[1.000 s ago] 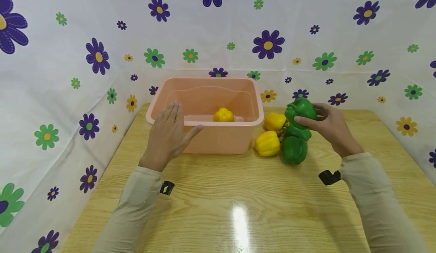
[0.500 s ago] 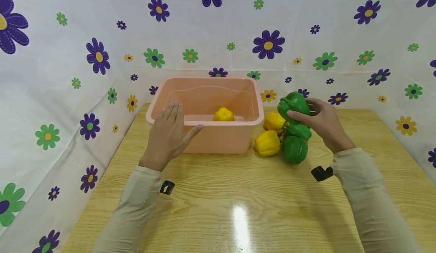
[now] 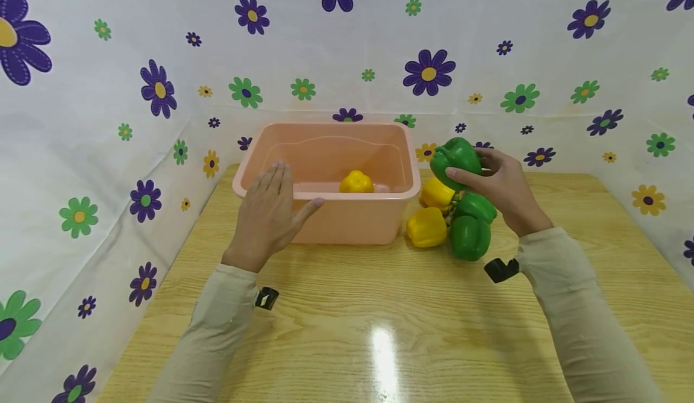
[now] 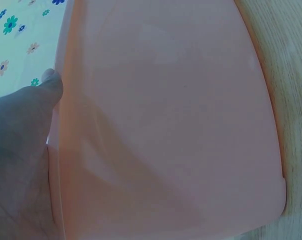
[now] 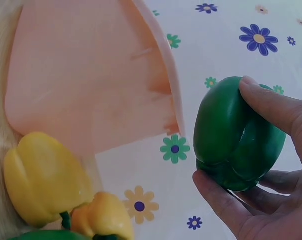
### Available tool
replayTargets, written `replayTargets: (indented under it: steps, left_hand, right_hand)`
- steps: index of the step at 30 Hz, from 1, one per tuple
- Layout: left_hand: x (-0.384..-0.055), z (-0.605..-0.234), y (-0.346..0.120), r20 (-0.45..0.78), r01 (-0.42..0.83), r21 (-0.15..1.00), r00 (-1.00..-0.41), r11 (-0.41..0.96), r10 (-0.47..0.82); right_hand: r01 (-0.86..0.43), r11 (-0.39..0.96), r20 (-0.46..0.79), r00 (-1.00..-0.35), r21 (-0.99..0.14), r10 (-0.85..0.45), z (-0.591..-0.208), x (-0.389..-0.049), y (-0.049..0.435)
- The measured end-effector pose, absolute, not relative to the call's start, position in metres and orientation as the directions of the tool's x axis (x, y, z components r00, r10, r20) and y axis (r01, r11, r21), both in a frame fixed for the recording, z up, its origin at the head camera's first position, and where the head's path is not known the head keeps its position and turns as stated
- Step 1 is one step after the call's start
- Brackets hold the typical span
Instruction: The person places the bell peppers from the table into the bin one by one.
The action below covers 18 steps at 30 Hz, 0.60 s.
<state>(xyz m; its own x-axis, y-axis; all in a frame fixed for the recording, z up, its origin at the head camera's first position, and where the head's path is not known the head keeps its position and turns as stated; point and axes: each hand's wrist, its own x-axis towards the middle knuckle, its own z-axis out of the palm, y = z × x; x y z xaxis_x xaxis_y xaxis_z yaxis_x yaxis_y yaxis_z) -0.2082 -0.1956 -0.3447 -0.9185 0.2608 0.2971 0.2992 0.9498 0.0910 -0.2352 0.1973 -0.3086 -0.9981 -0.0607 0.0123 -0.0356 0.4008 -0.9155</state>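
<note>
My right hand (image 3: pixel 504 186) holds a green bell pepper (image 3: pixel 456 161) between thumb and fingers, raised over the other peppers to the right of the bin. In the right wrist view the thumb lies on one side of this green bell pepper (image 5: pixel 236 132) and the fingers on the other. My left hand (image 3: pixel 264 216) rests with straight fingers on the front rim of the pink plastic bin (image 3: pixel 347 219), thumb spread along it. The left wrist view shows the thumb (image 4: pixel 51 82) at the rim. Inside the bin sits one yellow bell pepper (image 3: pixel 356 182).
Beside the bin's right end lie two yellow bell peppers (image 3: pixel 426 228) and two green bell peppers (image 3: pixel 470 238), close together on the wooden table (image 3: pixel 325 306). A white flowered cloth (image 3: pixel 358 41) hangs behind and at the sides.
My right hand has carried the green bell pepper left and slightly up, toward the bin's right end, uncovering more of the green peppers below. The left hand stays where it was on the rim.
</note>
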Motion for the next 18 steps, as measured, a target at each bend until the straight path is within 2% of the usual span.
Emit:
replayTargets:
  steps: [18]
  left_hand:
    - [-0.210,-0.348,-0.198,0.307,0.313,0.078,-0.911,0.946,0.276]
  right_hand:
    - [-0.095,0.336,0.063,-0.993,-0.937,-0.104,-0.304,-0.236,0.180]
